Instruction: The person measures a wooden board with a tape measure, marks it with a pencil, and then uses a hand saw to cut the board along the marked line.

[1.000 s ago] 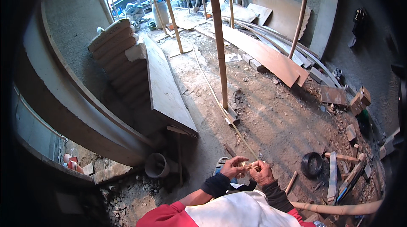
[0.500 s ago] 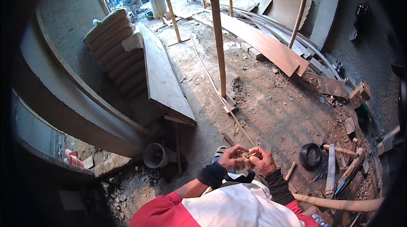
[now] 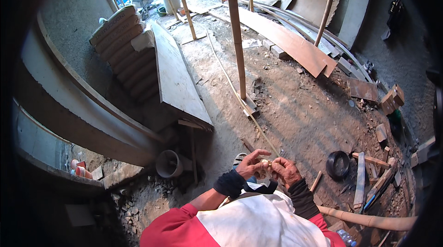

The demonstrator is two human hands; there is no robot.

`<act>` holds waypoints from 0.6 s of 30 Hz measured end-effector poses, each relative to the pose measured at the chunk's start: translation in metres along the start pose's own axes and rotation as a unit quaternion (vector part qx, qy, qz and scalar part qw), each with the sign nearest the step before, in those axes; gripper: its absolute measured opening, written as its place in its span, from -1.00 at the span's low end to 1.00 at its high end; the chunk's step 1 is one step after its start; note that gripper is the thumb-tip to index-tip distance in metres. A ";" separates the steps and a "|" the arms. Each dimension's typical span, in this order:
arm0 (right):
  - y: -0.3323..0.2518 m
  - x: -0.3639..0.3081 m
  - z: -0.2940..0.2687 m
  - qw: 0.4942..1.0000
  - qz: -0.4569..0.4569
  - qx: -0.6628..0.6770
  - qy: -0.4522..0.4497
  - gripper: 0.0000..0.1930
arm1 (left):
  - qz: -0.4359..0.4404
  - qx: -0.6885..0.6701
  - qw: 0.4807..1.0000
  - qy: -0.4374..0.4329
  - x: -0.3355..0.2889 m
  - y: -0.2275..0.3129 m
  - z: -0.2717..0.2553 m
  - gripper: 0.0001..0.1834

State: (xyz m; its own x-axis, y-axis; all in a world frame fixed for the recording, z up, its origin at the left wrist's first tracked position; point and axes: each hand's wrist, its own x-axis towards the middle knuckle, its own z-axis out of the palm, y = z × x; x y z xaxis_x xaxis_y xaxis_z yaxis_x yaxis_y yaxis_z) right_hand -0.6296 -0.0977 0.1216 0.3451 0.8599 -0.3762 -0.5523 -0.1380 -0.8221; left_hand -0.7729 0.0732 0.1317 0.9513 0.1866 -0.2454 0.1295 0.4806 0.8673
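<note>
My left hand [image 3: 250,165] and my right hand [image 3: 286,172] are close together in front of my waist. A long thin yellowish strip [image 3: 220,65], which looks like split bamboo, runs from my hands across the ground past the foot of a bamboo post [image 3: 237,48]. The fingers of my right hand are pinched on its near end. My left index finger is raised and stretched, while the thumb and other fingers curl around a small pale bit between the hands. Whether that bit belongs to the strip cannot be made out.
Stacked sacks [image 3: 121,35] and a leaning board [image 3: 177,83] stand at the left, above a grey bucket [image 3: 169,164]. Rightward lie a black coil [image 3: 338,165], wood scraps [image 3: 359,182] and a thick bamboo pole [image 3: 369,219]. A long plywood sheet [image 3: 281,39] lies farther off.
My left index finger has lifted and straightened away from the pinch. The far part of the strip has shifted and now bows slightly. Both hands stay in about the same place.
</note>
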 end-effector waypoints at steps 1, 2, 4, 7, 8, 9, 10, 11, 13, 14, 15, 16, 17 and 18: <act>0.000 0.000 -0.001 0.999 -0.014 -0.036 0.002 -0.80 | -0.009 -0.006 1.000 -0.004 0.000 -0.001 0.002 -0.46; 0.001 0.000 -0.002 0.997 -0.021 -0.074 0.018 -0.80 | -0.030 -0.015 0.999 -0.003 0.001 -0.001 0.004 -0.45; 0.001 0.000 -0.003 0.992 -0.042 -0.115 0.026 -0.80 | -0.003 0.025 1.000 -0.013 0.002 -0.001 0.009 -0.48; 0.003 0.002 -0.005 0.982 -0.038 -0.183 0.034 -0.80 | -0.004 0.067 0.997 -0.038 0.005 0.004 0.011 -0.52; 0.004 0.002 -0.006 0.982 -0.032 -0.184 0.024 -0.81 | -0.045 0.085 0.995 -0.039 0.005 0.006 0.010 -0.54; 0.006 0.003 -0.008 0.986 -0.047 -0.160 0.018 -0.81 | -0.054 0.090 0.994 -0.041 0.005 0.007 0.009 -0.58; 0.010 0.003 -0.009 0.986 -0.025 -0.162 0.034 -0.81 | -0.053 0.063 0.996 -0.043 0.005 0.007 0.007 -0.58; 0.014 0.003 -0.011 0.992 -0.043 -0.117 0.017 -0.82 | -0.059 0.074 0.995 -0.035 0.005 0.006 0.004 -0.57; 0.025 0.004 -0.018 0.994 -0.061 -0.085 0.041 -0.83 | -0.086 0.101 0.991 -0.013 0.007 0.000 -0.001 -0.55; 0.031 0.007 -0.025 0.990 -0.060 -0.110 0.069 -0.83 | -0.089 0.117 0.989 -0.020 0.012 -0.004 -0.004 -0.54; 0.040 0.006 -0.033 0.986 -0.087 -0.109 0.094 -0.81 | -0.087 0.119 0.989 0.002 0.017 -0.010 -0.007 -0.53; 0.049 0.005 -0.043 0.982 -0.060 -0.133 0.120 -0.77 | -0.080 0.116 0.990 0.012 0.022 -0.017 -0.009 -0.52; 0.061 -0.001 -0.054 0.981 -0.087 -0.092 0.146 -0.75 | -0.110 0.128 0.984 0.063 0.026 -0.027 -0.009 -0.51; 0.073 -0.007 -0.066 0.980 -0.075 -0.076 0.169 -0.74 | -0.119 0.147 0.975 0.116 0.028 -0.034 -0.012 -0.51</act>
State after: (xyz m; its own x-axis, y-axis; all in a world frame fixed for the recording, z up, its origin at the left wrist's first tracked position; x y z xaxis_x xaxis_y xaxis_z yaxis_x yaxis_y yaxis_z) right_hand -0.6228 -0.1463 0.0360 0.6600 0.6671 -0.3456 -0.3654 -0.1169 -0.9235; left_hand -0.7540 0.0726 0.0898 0.7997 0.3049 -0.5172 0.4465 0.2740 0.8518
